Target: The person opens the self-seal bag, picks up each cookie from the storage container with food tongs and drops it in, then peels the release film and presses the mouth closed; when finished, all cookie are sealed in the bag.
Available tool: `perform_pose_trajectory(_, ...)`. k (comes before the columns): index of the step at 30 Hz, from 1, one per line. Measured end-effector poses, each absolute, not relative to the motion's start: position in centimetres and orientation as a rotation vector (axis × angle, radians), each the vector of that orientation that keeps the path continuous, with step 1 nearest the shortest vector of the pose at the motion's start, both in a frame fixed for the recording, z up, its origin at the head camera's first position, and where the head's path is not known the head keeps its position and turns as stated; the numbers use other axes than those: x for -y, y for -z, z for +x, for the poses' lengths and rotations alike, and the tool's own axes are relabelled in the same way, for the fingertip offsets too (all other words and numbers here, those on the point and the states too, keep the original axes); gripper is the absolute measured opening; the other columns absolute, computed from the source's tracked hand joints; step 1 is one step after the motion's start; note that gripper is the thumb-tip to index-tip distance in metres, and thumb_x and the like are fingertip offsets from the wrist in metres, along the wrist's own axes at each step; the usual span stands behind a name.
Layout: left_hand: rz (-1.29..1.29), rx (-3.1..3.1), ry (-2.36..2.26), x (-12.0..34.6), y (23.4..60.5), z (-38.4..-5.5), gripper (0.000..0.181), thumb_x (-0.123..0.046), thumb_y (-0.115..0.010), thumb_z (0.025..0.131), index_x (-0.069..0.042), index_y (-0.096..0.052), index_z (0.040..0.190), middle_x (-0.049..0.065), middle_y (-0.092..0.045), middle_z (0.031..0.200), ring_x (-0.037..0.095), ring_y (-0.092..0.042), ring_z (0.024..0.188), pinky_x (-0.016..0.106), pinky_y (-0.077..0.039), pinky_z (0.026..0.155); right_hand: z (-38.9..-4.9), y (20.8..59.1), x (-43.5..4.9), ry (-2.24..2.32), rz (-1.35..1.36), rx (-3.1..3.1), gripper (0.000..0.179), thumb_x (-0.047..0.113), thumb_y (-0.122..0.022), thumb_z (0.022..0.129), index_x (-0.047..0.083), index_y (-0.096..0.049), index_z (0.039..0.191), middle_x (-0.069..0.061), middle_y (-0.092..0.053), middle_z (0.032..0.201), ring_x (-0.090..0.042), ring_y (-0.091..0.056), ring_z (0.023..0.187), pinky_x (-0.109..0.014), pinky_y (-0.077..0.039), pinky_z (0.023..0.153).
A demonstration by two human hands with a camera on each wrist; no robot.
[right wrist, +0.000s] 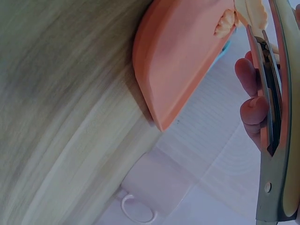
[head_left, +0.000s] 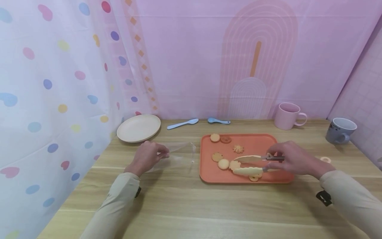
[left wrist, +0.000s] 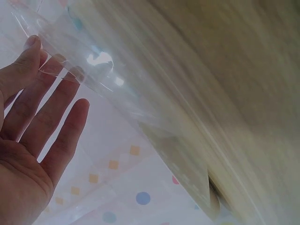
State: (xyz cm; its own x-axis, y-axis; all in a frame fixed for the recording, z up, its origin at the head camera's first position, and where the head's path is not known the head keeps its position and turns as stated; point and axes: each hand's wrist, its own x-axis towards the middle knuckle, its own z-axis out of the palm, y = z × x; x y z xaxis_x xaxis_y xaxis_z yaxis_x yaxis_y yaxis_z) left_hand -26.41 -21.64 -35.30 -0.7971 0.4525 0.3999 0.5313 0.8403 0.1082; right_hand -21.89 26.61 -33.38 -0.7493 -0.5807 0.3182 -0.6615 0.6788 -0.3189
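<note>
My left hand pinches the near-left edge of a clear plastic container lying left of the tray; in the left wrist view, thumb and index meet at its edge and the other fingers are spread. Over the orange tray, my right hand grips tongs with cream tips and metal arms. The two tips stand apart, either side of a scalloped cookie. Round cookies, a star-shaped cookie and a ring cookie partly under the tongs lie on the tray too.
At the back stand a cream plate, a blue knife, a small blue spoon and a pink mug. A grey-blue mug stands far right. Another ring cookie lies right of the tray. Patterned curtains enclose the table.
</note>
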Motion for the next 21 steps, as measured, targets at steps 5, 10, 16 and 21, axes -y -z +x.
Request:
perform_pose_trajectory(5,-0.742,2.655,0.316,21.7,35.4,-26.5,0.011,-0.02,-0.084,0.078,-0.014,-0.081,0.086,-0.001,-0.08,0.084,0.02,-0.076,0.08,0.04,-0.06,0.071,-21.9,33.0,-26.9,-0.637,1.001,2.67,0.015,0.022,-0.085,0.08,0.017,-0.074,0.09,0.018,-0.068,0.076,0.009,-0.056,0.067,-0.02,-0.053,0.058)
perform_pose_trajectory(10,-0.741,2.665,0.312,21.6,35.5,-26.5,0.011,-0.021,-0.084,0.079,-0.014,-0.081,0.087,-0.001,-0.08,0.085,0.02,-0.076,0.082,0.04,-0.06,0.074,-21.7,32.3,-26.9,-0.629,1.001,2.656,0.015,0.023,-0.085,0.08,0.018,-0.075,0.09,0.018,-0.069,0.078,0.01,-0.056,0.068,-0.019,-0.053,0.06)
perform_pose_trajectory(16,-0.726,2.674,0.327,21.4,35.4,-26.2,0.012,-0.021,-0.084,0.078,-0.014,-0.081,0.087,-0.001,-0.08,0.086,0.021,-0.077,0.084,0.04,-0.06,0.074,-21.5,31.1,-26.3,-0.634,1.002,2.638,0.014,0.025,-0.084,0.082,0.018,-0.075,0.091,0.018,-0.069,0.076,0.008,-0.058,0.068,-0.02,-0.053,0.06)
perform_pose_trajectory(21,-0.727,2.678,0.323,21.4,35.2,-26.1,0.013,-0.022,-0.084,0.079,-0.014,-0.081,0.088,-0.001,-0.08,0.086,0.021,-0.077,0.085,0.041,-0.06,0.075,-21.9,30.9,-24.8,-0.633,1.011,2.645,0.016,0.03,-0.082,0.083,0.019,-0.076,0.092,0.017,-0.069,0.077,0.007,-0.058,0.068,-0.019,-0.052,0.06)
